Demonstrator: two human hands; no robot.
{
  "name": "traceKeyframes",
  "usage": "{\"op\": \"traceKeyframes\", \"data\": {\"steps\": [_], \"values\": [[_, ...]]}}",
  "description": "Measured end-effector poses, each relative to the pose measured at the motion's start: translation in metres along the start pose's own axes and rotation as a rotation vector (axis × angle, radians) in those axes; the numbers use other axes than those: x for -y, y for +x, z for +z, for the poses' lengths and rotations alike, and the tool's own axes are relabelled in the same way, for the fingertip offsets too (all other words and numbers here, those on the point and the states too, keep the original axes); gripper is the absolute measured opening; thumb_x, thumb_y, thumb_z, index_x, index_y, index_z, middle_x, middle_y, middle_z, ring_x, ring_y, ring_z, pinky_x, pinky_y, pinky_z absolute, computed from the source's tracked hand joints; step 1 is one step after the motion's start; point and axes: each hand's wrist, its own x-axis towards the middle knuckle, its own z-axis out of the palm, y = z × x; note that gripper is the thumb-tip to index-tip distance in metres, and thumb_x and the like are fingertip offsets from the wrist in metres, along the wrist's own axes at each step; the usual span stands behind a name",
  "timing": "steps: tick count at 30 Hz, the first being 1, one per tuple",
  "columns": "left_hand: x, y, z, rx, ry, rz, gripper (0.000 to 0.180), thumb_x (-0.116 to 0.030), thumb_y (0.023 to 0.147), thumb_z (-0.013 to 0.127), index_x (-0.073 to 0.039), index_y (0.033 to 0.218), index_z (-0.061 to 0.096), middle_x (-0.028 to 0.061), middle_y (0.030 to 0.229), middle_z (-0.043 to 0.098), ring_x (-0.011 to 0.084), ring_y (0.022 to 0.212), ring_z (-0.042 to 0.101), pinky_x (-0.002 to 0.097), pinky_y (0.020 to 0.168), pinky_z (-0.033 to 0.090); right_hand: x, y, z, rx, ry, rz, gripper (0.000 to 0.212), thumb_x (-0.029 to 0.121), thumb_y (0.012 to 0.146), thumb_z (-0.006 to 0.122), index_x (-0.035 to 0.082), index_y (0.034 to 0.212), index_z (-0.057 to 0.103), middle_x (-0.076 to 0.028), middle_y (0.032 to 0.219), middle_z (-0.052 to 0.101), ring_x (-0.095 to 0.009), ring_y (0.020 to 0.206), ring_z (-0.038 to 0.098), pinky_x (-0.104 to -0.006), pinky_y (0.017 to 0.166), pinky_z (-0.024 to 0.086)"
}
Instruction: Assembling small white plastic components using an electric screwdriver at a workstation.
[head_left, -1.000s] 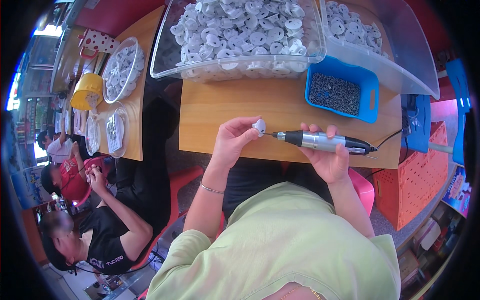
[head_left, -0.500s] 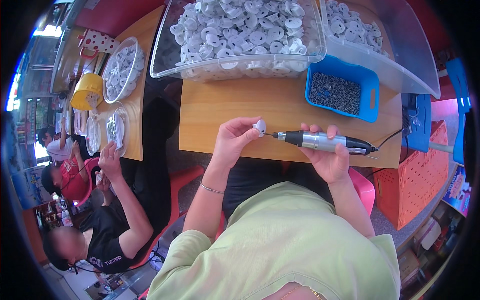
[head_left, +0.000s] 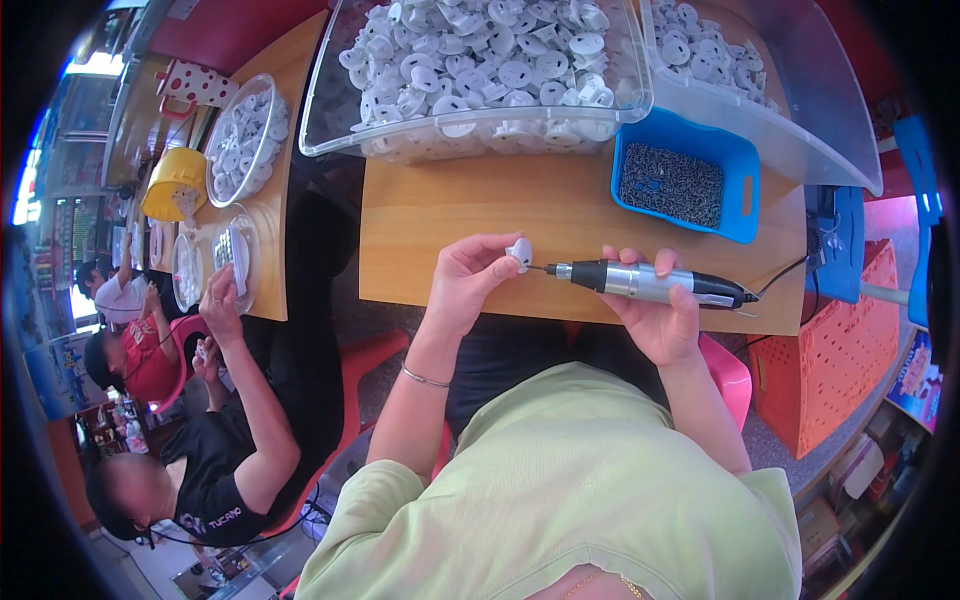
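Head view: at the far left, a yellow plastic bucket (head_left: 175,190) stands beside an oval, translucent bowl (head_left: 272,150) heaped with glossy white pieces. Right of these, the person's left hand (head_left: 462,282) is closed in a pinch, thumb and forefinger clamped on a small white plastic disc-shaped part (head_left: 519,254) just above the near side of the smooth, wood-grained counter (head_left: 470,195). Many similar parts fill a clear, thin-walled rectangular bin (head_left: 560,117) on the far side. A thin bit points leftward at the held part; whether its tip touches cannot be told. It belongs to a silver-and-black cylindrical electric screwdriver (head_left: 640,283), lying level in the right hand (head_left: 655,325), whose fingers and thumb wrap its metal barrel. Farther right and beyond, a matte blue plastic tub (head_left: 740,195) holds dark, rough-looking screws (head_left: 670,185). At right stands a perforated orange crate (head_left: 830,370).
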Motion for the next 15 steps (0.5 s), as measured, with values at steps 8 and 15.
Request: {"op": "traceKeyframes", "data": {"steps": [8, 15], "values": [[-0.0004, 0.0004, -0.0001, -0.002, -0.007, 0.007, 0.026, -0.003, 0.079, 0.065, 0.002, 0.104, 0.06, 0.0068, 0.091, 0.064, 0.0107, 0.081, 0.06, 0.0226, 0.074, 0.048, 0.0003, 0.0001, -0.0004, 0.002, -0.018, 0.002, 0.022, 0.021, 0.08, 0.063, 0.015, 0.092, 0.047, -0.013, 0.118, 0.048, -0.031, 0.129, 0.028, -0.0477, 0.102, 0.036], [-0.0027, 0.0007, 0.0021, -0.001, -0.008, -0.015, 0.024, -0.004, 0.082, 0.062, 0.001, 0.105, 0.059, 0.0053, 0.09, 0.063, 0.0102, 0.081, 0.058, 0.0231, 0.074, 0.047, 0.0, 0.0005, -0.0008, 0.008, -0.016, -0.001, 0.023, 0.022, 0.079, 0.064, 0.015, 0.092, 0.046, -0.012, 0.119, 0.047, -0.031, 0.129, 0.028, -0.0475, 0.102, 0.036]]}}
